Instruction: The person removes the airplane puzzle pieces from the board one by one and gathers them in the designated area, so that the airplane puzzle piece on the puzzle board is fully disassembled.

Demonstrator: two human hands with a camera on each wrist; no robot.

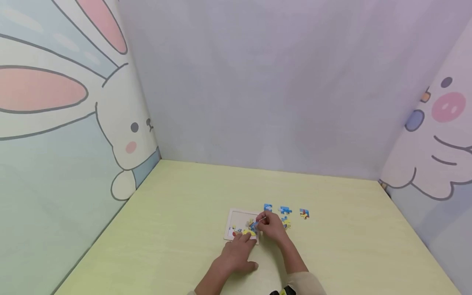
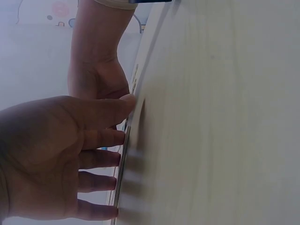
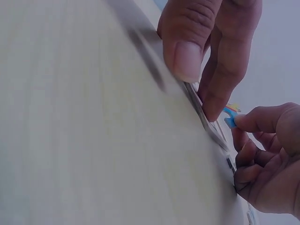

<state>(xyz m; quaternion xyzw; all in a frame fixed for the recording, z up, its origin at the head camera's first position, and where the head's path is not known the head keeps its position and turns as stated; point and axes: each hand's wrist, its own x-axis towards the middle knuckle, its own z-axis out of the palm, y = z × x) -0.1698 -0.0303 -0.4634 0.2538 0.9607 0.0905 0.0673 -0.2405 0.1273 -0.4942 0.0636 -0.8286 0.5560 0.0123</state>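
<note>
My right hand [image 1: 271,226] pinches a small blue jigsaw piece [image 3: 229,117] between thumb and finger, over the right side of a square puzzle tray [image 1: 226,231]. The piece also carries some yellow and orange. My left hand [image 1: 237,255] rests on the tray's near edge with extended fingers; its thumb lies spread out to the right. In the left wrist view, the left fingertips [image 2: 108,158] touch the thin edge of the tray. Inside the frame lie fitted pieces, among them a yellow piece [image 1: 249,232], partly covered by the left fingers.
Beyond and right of the tray lie loose pieces: a blue one [image 1: 268,207], another blue one [image 1: 285,210], a blue-and-red one [image 1: 304,213] and yellow ones [image 1: 286,221] beside the right wrist. A pale table [image 1: 177,213] meets fabric walls [image 1: 258,90] at back and sides.
</note>
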